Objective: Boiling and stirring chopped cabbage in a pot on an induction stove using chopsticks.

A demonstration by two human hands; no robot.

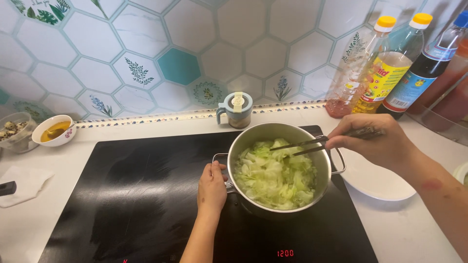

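A steel pot [248, 138] full of chopped pale green cabbage [273, 178] stands on the black induction cooktop [136, 195]. My left hand [212, 187] grips the pot's left wire handle. My right hand [375, 141] holds a pair of dark chopsticks [312, 143] whose tips reach into the cabbage near the pot's far side.
A white plate [375, 182] lies right of the pot. Behind it stand a small lidded jar [237, 109] and several oil and sauce bottles [390, 68]. At the left are a white bowl of yellow liquid [54, 130], a glass bowl [14, 131] and a folded white cloth [24, 184].
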